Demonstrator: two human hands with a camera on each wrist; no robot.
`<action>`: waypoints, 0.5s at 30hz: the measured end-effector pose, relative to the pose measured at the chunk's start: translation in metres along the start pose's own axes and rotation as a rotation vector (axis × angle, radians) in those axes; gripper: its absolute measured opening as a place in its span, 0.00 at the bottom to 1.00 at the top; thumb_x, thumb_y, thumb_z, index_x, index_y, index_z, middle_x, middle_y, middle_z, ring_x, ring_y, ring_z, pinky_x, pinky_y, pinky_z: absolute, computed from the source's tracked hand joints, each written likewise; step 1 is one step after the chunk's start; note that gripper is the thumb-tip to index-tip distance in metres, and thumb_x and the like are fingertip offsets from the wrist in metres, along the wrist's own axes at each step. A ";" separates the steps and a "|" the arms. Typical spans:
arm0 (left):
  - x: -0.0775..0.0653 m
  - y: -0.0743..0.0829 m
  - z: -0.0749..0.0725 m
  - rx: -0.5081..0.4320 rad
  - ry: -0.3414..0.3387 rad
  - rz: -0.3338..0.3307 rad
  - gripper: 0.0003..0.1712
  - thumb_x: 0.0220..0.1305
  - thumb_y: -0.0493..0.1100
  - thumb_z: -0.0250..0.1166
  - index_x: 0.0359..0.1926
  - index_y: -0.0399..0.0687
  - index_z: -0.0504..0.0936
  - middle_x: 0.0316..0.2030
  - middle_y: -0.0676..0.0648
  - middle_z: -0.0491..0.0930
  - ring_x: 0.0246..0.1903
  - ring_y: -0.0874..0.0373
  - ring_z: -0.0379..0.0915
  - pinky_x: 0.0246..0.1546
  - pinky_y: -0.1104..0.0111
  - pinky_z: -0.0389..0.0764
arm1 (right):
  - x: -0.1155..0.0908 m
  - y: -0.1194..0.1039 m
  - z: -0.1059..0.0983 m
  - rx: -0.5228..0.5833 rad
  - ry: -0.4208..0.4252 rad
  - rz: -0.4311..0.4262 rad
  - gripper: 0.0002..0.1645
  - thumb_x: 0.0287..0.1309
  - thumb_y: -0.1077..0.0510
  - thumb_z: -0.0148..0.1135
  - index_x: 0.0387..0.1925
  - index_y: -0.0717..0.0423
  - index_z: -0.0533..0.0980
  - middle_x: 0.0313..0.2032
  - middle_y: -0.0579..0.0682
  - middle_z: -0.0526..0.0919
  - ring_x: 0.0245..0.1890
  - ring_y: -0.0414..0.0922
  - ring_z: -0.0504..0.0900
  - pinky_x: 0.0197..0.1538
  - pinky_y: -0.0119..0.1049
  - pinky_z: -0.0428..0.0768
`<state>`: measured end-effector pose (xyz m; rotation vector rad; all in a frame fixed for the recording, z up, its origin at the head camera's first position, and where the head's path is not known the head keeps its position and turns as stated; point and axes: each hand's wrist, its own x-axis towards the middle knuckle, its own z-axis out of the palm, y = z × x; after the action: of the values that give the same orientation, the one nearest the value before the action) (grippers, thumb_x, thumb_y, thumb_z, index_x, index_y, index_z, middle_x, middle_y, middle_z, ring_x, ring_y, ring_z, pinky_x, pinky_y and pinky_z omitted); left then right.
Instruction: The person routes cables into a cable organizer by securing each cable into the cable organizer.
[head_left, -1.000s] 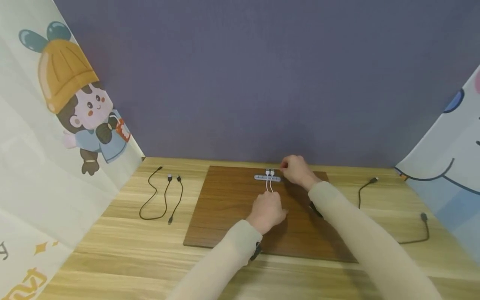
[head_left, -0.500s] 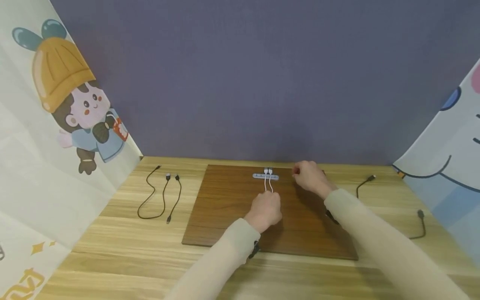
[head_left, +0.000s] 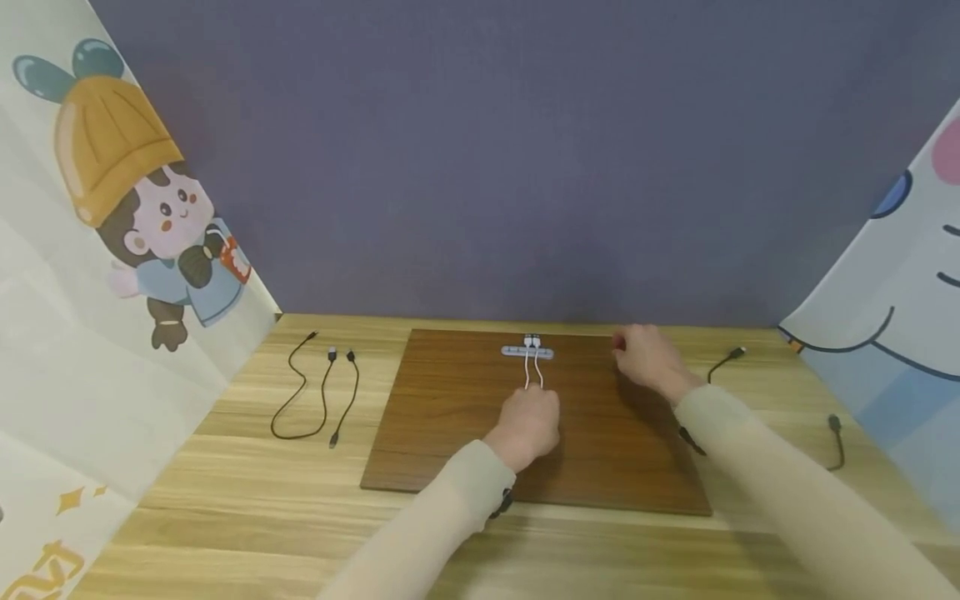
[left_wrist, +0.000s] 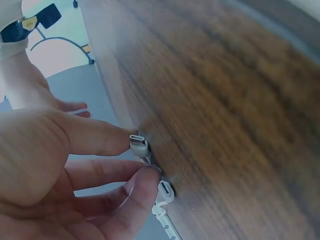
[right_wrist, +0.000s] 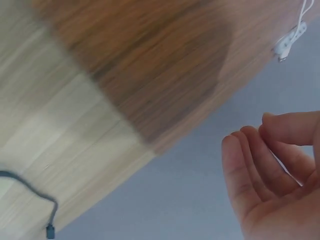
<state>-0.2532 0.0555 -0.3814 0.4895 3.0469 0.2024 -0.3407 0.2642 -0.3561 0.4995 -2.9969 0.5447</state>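
Note:
Two white USB charging cables (head_left: 539, 372) run side by side down from a pale cable clip (head_left: 547, 354) near the back of the brown board. My left hand (head_left: 525, 427) holds their lower ends low over the board. In the left wrist view, one USB-C plug (left_wrist: 139, 146) sits by the index fingertip and another plug (left_wrist: 165, 192) beside the thumb tip. My right hand (head_left: 651, 364) is over the board's back right corner, fingers loosely curled and holding nothing. The right wrist view shows its relaxed fingers (right_wrist: 260, 167) apart from the cable clip.
The brown board (head_left: 442, 417) lies on a light wooden table (head_left: 225, 508). A long black cable (head_left: 296, 435) and a short black cable (head_left: 347, 408) lie to its left. Black cable ends (head_left: 726, 360) show at right. A grey partition (head_left: 480, 167) stands behind.
My right hand has moved right, away from the cable clip to the board's back right corner. The left hand stays at the white cables; its fingers have drawn in a little.

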 end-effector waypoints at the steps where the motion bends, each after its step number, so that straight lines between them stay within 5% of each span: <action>1: 0.000 0.000 0.000 -0.005 -0.006 -0.001 0.03 0.58 0.37 0.71 0.29 0.45 0.85 0.38 0.42 0.83 0.32 0.52 0.80 0.28 0.63 0.82 | -0.001 0.003 -0.001 -0.007 0.001 0.000 0.12 0.64 0.66 0.57 0.45 0.69 0.81 0.39 0.62 0.85 0.36 0.56 0.83 0.40 0.53 0.81; 8: 0.001 -0.002 -0.002 -0.023 -0.015 0.017 0.02 0.58 0.37 0.71 0.30 0.44 0.85 0.37 0.42 0.83 0.31 0.53 0.79 0.28 0.63 0.82 | -0.007 0.022 -0.007 -0.041 0.016 0.008 0.10 0.63 0.65 0.58 0.41 0.68 0.81 0.35 0.61 0.84 0.31 0.53 0.81 0.35 0.51 0.80; 15: 0.002 -0.007 0.000 -0.032 -0.017 0.041 0.04 0.58 0.36 0.70 0.28 0.45 0.83 0.35 0.44 0.83 0.27 0.55 0.76 0.26 0.64 0.80 | -0.014 0.034 -0.017 -0.044 0.018 0.044 0.15 0.65 0.64 0.57 0.49 0.70 0.79 0.43 0.67 0.84 0.41 0.61 0.83 0.41 0.57 0.82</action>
<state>-0.2576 0.0500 -0.3822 0.5488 3.0137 0.2468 -0.3382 0.3048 -0.3532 0.4240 -3.0016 0.4825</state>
